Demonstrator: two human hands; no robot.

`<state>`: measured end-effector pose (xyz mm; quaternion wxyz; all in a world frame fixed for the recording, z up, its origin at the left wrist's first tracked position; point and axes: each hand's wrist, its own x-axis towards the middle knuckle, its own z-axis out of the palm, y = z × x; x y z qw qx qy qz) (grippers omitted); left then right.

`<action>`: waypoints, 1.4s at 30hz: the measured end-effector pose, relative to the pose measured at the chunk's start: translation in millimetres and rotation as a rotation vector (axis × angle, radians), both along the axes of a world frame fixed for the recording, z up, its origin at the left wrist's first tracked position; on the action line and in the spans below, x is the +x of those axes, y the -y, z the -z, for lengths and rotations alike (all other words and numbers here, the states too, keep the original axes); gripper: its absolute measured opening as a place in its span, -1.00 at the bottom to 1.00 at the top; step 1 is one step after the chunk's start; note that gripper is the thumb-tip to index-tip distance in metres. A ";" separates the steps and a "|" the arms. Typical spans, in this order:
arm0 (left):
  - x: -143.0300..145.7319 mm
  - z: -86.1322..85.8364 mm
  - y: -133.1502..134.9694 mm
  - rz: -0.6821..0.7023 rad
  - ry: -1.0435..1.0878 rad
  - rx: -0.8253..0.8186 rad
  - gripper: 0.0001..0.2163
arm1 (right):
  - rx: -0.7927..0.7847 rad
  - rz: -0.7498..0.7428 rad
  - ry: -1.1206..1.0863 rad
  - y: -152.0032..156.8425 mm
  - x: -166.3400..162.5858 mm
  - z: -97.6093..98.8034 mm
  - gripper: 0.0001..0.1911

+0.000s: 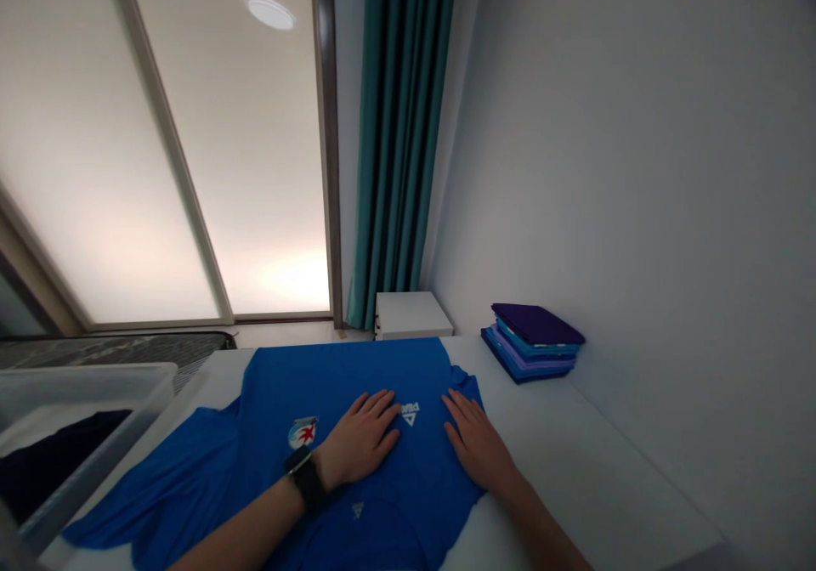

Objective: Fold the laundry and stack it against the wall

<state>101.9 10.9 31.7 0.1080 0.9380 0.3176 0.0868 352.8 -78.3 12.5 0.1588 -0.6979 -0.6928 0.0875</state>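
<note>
A blue T-shirt (344, 367) with a white logo and a round red-and-white emblem lies spread over the white table, its collar toward me. One sleeve stretches out to the left with loose creases; the right side looks tucked in. My left hand (362, 437), with a dark watch on the wrist, rests flat on the shirt's chest between the emblem and the logo. Flat on the shirt's right part, near its edge, lies my right hand (475, 442), fingers extended. Neither hand grips the cloth. My forearms cover some of the lower shirt.
A stack of folded clothes (535, 342), purple on top, sits on the table against the right wall. To the left stands a translucent plastic bin (153, 384) holding dark and white cloth. Beyond the table are a small white cabinet (413, 314) and a green curtain (405, 146).
</note>
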 end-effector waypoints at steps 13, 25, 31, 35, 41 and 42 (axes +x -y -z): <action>111.9 -8.8 6.2 0.045 0.109 0.124 -0.80 | 0.195 0.290 -0.080 -12.7 42.6 15.3 -0.45; 108.4 -3.2 8.6 0.058 0.146 0.139 -0.80 | 0.171 0.263 0.114 -42.8 56.2 11.9 -0.52; 108.4 -1.9 8.6 0.061 0.166 0.136 -0.81 | 0.179 0.353 0.098 -61.4 60.6 8.5 -0.70; 107.8 -1.2 7.4 0.063 0.162 0.126 -0.80 | 0.354 0.333 -0.348 -58.4 65.3 11.7 -0.82; 108.1 1.6 5.7 0.062 0.173 0.103 -0.79 | 0.442 0.396 -0.673 -43.0 82.9 14.6 -0.67; 108.3 1.8 5.8 0.059 0.173 0.100 -0.80 | 0.445 0.413 -0.710 -39.2 87.3 14.2 -0.64</action>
